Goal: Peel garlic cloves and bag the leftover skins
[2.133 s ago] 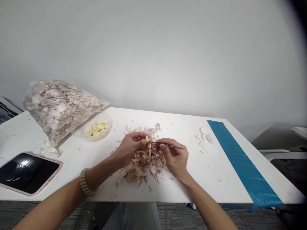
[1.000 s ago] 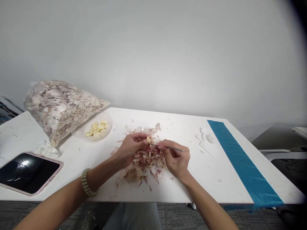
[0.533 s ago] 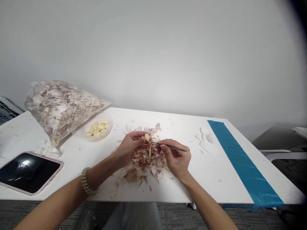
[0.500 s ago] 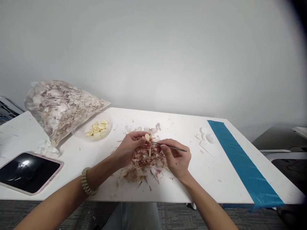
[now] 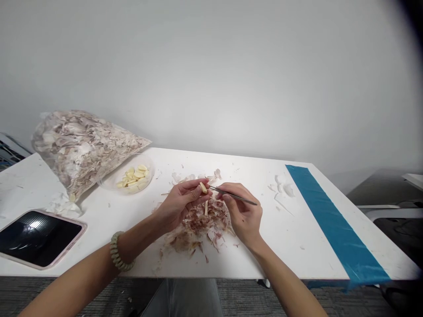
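Observation:
Pinched between the thumb and fingers of my left hand [image 5: 180, 203] is a pale garlic clove [image 5: 203, 188]. My right hand [image 5: 243, 213] grips slim metal tweezers [image 5: 236, 196], whose tip points left and meets or nearly meets the clove; exact contact is too small to tell. Beneath both hands, a heap of reddish-brown and white garlic skins [image 5: 201, 224] spreads over the white table [image 5: 132, 237]. Left of the heap, a round clear plastic bowl [image 5: 151, 175] contains several peeled cloves [image 5: 134, 176].
A big clear bag full of garlic skins [image 5: 82, 149] leans over the bowl's left side. Crumpled tissue [image 5: 64, 206] and a phone [image 5: 41, 237] lie at the left. Some white skins [image 5: 283, 187] sit right of my hands, before a strip of blue tape [image 5: 333, 220].
The clove has turned in my left fingers and now shows its long side at a slant. My right hand and the tweezers have risen slightly.

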Available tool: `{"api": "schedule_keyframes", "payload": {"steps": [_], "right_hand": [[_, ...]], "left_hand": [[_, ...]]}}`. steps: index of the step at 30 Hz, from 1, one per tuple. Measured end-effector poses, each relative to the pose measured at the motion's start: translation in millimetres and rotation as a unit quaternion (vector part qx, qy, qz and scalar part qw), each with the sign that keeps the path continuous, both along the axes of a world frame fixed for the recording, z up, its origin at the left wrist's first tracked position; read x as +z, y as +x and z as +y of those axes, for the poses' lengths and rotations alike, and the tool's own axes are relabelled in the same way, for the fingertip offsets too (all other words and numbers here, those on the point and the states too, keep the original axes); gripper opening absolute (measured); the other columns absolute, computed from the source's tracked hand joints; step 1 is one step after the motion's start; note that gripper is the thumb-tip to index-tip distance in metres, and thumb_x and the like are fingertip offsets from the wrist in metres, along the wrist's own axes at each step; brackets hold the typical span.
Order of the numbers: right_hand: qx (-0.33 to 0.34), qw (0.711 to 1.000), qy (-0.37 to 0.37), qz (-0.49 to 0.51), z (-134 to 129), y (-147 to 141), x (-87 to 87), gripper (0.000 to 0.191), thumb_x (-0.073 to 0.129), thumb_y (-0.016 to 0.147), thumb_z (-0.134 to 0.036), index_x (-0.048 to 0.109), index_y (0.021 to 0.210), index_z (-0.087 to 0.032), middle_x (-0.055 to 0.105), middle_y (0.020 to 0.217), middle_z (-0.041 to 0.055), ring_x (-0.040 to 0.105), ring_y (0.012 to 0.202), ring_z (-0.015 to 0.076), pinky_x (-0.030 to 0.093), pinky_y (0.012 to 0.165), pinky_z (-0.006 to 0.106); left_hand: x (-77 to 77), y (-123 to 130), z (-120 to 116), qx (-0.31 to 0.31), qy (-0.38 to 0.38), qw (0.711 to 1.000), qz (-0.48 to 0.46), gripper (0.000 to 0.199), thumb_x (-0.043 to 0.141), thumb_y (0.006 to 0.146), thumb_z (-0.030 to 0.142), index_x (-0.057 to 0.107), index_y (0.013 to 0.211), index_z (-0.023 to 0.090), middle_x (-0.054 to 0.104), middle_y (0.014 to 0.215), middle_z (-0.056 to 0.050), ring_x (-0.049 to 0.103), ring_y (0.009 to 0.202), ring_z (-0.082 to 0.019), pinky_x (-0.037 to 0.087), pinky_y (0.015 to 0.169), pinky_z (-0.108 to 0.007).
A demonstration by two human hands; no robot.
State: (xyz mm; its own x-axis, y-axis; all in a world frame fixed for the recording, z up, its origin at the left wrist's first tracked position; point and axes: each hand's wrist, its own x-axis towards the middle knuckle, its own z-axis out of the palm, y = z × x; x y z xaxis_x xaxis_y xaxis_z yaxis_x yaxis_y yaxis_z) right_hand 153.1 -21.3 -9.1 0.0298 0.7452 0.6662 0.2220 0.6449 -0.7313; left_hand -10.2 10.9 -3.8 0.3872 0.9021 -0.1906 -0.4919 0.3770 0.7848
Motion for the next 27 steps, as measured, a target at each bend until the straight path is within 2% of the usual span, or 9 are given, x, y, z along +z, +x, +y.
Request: {"api": "schedule_keyframes", "payload": {"steps": [3,8,13,27], "right_hand": [[0.007,1.0,0.022,-0.016,-0.4,1.5,0.9,0.022,0.056,0.085,-0.01,0.067,0.101,-0.021,0.068,0.098,0.0063,0.064,0.094,0.0197,0.056,0.081,0.037],[0.008,1.0,0.005,-0.007,-1.1,3.4,-2.7,0.024,0.057,0.084,-0.008,0.066,0.103,-0.02,0.07,0.097,0.0053,0.067,0.089,0.018,0.059,0.078,0.035],[0.017,1.0,0.003,-0.003,-2.7,4.2,-1.3,0.018,0.056,0.085,-0.009,0.064,0.099,-0.017,0.07,0.095,0.0063,0.068,0.089,0.0186,0.061,0.078,0.035],[0.062,0.998,-0.009,-0.013,-3.1,7.0,0.4,0.023,0.054,0.084,-0.005,0.064,0.1,-0.018,0.07,0.097,0.0054,0.068,0.091,0.018,0.062,0.076,0.033]], "left_hand": [[0.6,-0.2,0.5,0.002,0.005,1.0,-0.006,0.024,0.078,0.067,0.025,0.072,0.088,0.014,0.068,0.084,-0.001,0.065,0.08,-0.008,0.052,0.084,-0.017],[0.0,-2.2,2.0,-0.005,0.038,0.999,-0.002,0.016,0.075,0.072,0.026,0.071,0.082,0.014,0.067,0.08,-0.001,0.064,0.078,-0.007,0.052,0.079,-0.015],[-0.9,-3.3,1.7,-0.011,0.029,0.999,0.012,0.023,0.078,0.068,0.026,0.072,0.088,0.016,0.068,0.077,-0.001,0.064,0.069,-0.007,0.054,0.07,-0.016],[0.1,-3.0,2.2,0.0,0.01,0.999,0.034,0.032,0.084,0.056,0.03,0.072,0.08,0.011,0.068,0.07,-0.004,0.063,0.06,-0.01,0.055,0.06,-0.018]]}}
